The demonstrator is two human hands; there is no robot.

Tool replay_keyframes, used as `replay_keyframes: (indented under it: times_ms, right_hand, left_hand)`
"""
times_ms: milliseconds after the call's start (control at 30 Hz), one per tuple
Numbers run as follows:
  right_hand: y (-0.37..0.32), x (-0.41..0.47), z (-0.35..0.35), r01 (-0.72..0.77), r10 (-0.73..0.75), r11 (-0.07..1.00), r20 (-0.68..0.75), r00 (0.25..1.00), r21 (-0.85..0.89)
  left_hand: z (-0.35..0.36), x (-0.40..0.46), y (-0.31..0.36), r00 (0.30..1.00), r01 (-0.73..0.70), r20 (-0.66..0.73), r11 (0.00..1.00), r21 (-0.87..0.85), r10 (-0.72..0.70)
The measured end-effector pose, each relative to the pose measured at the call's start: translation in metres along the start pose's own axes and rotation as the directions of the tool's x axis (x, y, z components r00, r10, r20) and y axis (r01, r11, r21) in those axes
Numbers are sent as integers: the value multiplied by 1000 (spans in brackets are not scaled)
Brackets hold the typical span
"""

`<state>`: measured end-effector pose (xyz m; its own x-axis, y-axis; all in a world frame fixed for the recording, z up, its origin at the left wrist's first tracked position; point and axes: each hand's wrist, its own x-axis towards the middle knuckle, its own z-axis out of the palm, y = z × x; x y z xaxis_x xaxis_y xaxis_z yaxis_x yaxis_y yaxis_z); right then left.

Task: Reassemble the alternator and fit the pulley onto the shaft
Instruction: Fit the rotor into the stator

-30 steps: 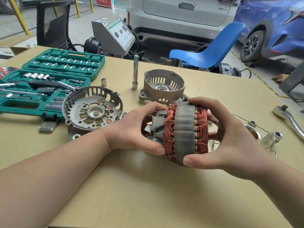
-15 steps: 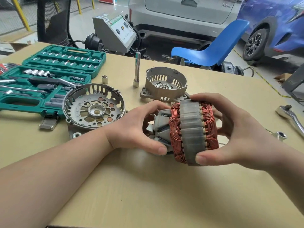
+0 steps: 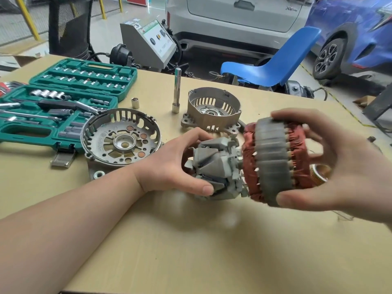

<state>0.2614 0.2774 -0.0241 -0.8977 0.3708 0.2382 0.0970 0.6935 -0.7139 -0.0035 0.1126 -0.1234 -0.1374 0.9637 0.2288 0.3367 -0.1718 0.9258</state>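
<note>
My left hand [image 3: 174, 164] grips the grey claw-pole rotor [image 3: 216, 166] just above the table. My right hand [image 3: 339, 168] holds the stator [image 3: 273, 160], a grey laminated ring with copper windings, with fingers on top and thumb below. The stator sits to the right of the rotor, nearly clear of it. A brass-coloured ring [image 3: 319, 174] shows behind the stator by my right palm. Two aluminium end housings lie on the table: a flat slotted one [image 3: 121, 139] at the left and a deeper one [image 3: 212, 109] behind the rotor.
An open green socket set [image 3: 63, 98] fills the left of the table. A loose socket [image 3: 135, 102] and an upright chrome extension bar [image 3: 176, 90] stand near the housings. Beyond the table are a blue chair [image 3: 275, 66], a grey machine [image 3: 148, 43] and parked cars.
My right hand has drawn the stator to the right and off the rotor, which was inside it a second ago. More of the rotor's claws now show in my left hand.
</note>
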Motion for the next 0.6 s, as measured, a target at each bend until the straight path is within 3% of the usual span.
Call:
replay_keyframes:
  times_ms: [167, 267, 400, 600]
  right_hand:
    - [19, -32, -14, -31, 86, 933, -138, 987, 359]
    - [29, -61, 3, 37, 86, 893, -250, 964, 448]
    - [17, -85, 35, 68, 84, 917, -358, 930, 393]
    - [14, -94, 56, 29, 61, 963, -318, 946, 270]
  left_hand:
    - [1, -2, 1, 1000, 23, -1, 1000, -16, -23]
    - [2, -1, 1, 1000, 22, -5, 1000, -20, -22]
    - [3, -3, 2, 999, 34, -9, 999, -30, -35]
    - [4, -2, 2, 998, 53, -28, 999, -1, -53]
